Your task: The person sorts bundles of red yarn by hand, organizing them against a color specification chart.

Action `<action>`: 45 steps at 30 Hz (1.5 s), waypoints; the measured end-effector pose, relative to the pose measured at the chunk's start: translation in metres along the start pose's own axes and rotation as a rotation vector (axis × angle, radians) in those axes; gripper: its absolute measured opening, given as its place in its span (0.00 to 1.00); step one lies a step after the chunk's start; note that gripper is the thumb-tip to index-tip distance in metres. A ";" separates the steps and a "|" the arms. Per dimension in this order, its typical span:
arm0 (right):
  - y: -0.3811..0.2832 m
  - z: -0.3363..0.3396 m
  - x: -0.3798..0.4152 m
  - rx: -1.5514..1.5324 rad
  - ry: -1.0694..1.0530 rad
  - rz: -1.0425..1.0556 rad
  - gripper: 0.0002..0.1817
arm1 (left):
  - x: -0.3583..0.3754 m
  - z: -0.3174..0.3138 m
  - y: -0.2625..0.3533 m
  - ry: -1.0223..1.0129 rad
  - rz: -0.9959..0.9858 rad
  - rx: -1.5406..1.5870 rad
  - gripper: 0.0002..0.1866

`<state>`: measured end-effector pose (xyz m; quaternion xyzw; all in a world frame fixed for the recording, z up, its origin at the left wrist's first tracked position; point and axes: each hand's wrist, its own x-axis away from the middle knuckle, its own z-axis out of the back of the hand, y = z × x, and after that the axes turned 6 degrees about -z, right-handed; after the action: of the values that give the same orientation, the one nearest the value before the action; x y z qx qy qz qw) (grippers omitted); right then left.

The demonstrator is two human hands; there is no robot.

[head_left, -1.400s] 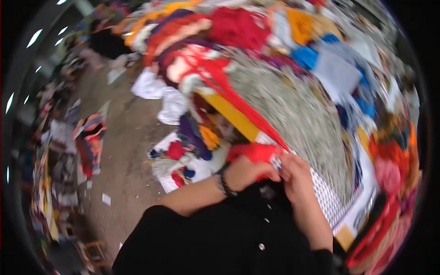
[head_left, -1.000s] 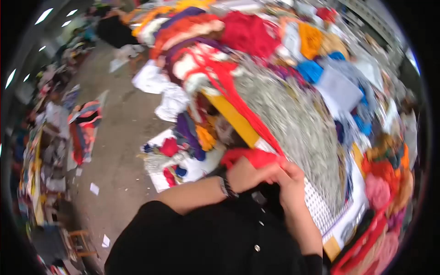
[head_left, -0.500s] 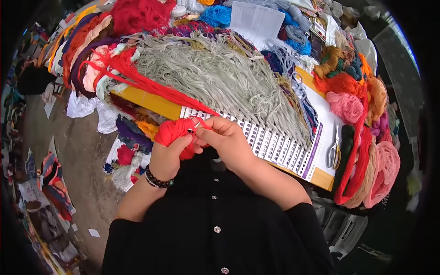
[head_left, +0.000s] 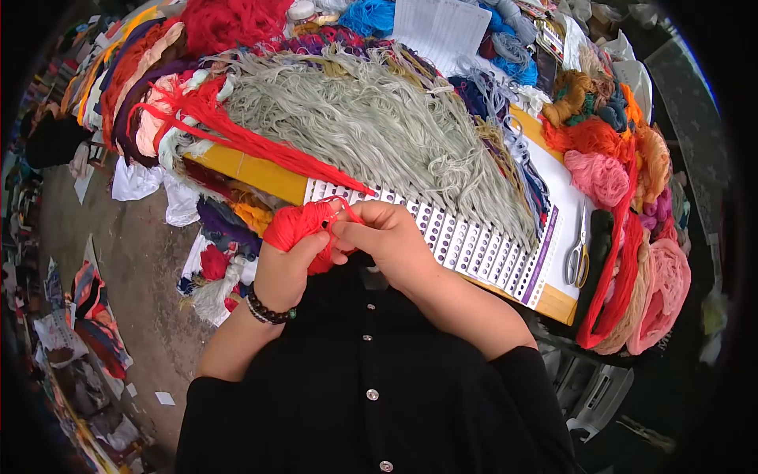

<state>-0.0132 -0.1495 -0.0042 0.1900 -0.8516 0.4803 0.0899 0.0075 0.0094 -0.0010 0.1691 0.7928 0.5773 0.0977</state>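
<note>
My left hand (head_left: 288, 268) is closed round a bundle of red yarn (head_left: 294, 227), held in front of my chest. Pinched fingers of my right hand (head_left: 379, 235) grip red strands at the bundle's right side, where a small loop stands up. Just beyond my hands lies a white card strip with rows of punched holes (head_left: 450, 238). A long hank of red thread (head_left: 276, 158) runs from the upper left down to the strip's holes. Grey-green threads (head_left: 355, 118) hang from the other holes and spread over the table.
Scissors (head_left: 579, 254) lie right of the strip on a yellow board (head_left: 557, 306). Pink yarn (head_left: 659, 296) and orange yarn hang at the right edge. A printed sheet (head_left: 439, 31) and blue yarn (head_left: 366, 17) sit at the back. Scraps of paper (head_left: 164, 398) lie on the floor at left.
The view has shifted slightly. The red loop above my right fingertips stands out rounder than before. Both hands keep their hold on the red yarn.
</note>
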 end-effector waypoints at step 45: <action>-0.029 0.011 0.009 1.015 0.399 0.910 0.01 | -0.001 0.034 -0.001 -0.045 -0.044 0.247 0.19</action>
<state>-0.0090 -0.1743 0.0159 -0.2578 -0.4849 0.8332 -0.0648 0.0208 0.0389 -0.0125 0.1753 0.8590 0.4690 0.1067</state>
